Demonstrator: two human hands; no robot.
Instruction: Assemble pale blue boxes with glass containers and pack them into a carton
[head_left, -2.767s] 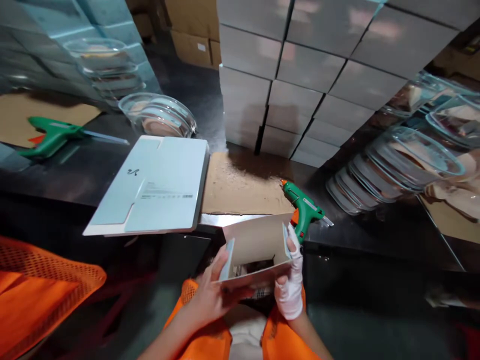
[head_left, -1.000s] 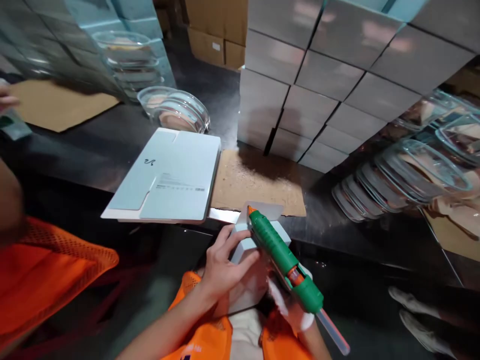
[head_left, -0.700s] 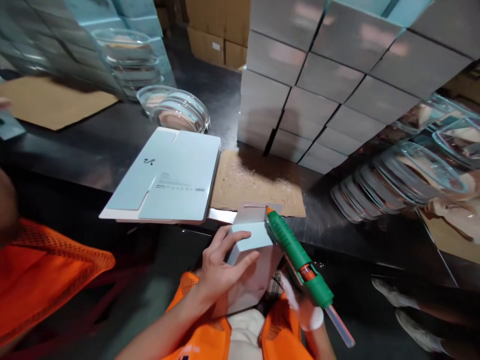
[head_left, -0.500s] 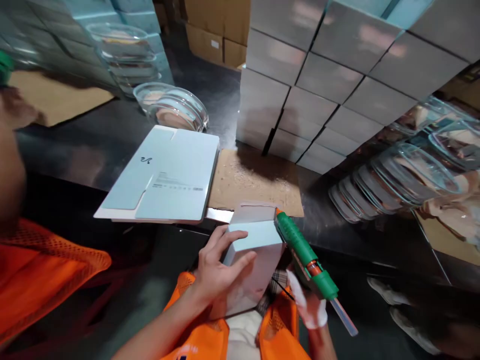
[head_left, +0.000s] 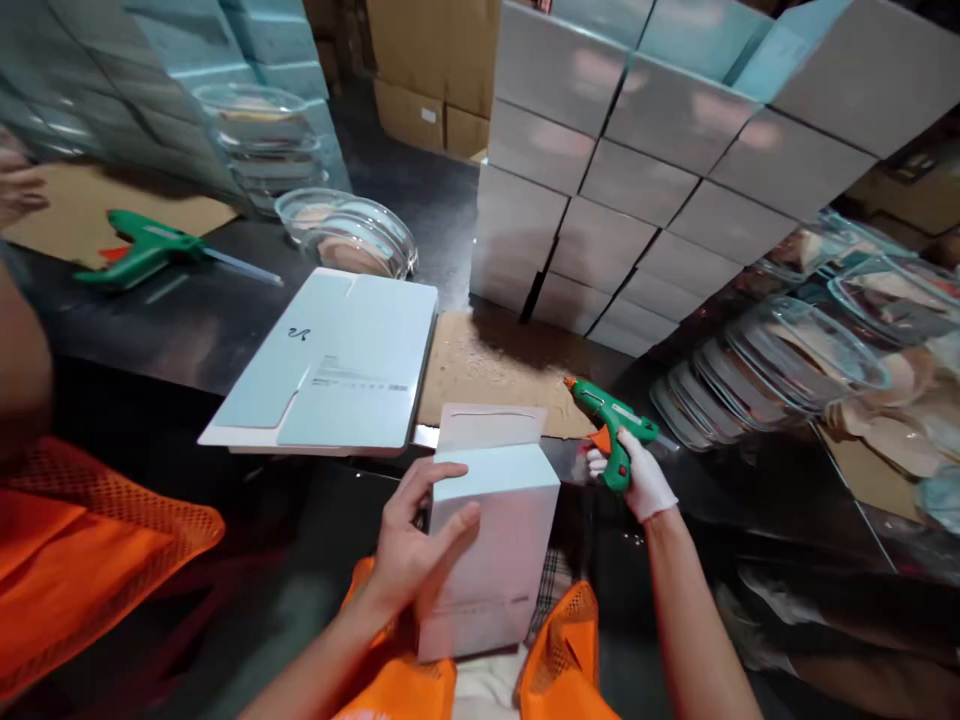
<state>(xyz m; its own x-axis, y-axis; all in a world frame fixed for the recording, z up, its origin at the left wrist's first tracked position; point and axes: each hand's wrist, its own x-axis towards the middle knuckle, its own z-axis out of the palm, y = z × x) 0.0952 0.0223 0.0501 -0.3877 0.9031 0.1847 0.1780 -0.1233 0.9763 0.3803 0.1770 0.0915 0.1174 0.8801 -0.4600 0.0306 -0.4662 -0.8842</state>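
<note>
Green gun (head_left: 611,412), box (head_left: 499,545) in curled hands (head_left: 409,550)

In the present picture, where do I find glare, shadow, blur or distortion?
Head view: pinkish glare on the stacked boxes; head view: dark shadow over the far part of the cardboard sheet; head view: blur on the co-worker's hand at the left edge; head view: clear containers at right appear stretched; head view: the held glue gun looks fairly sharp.
</note>
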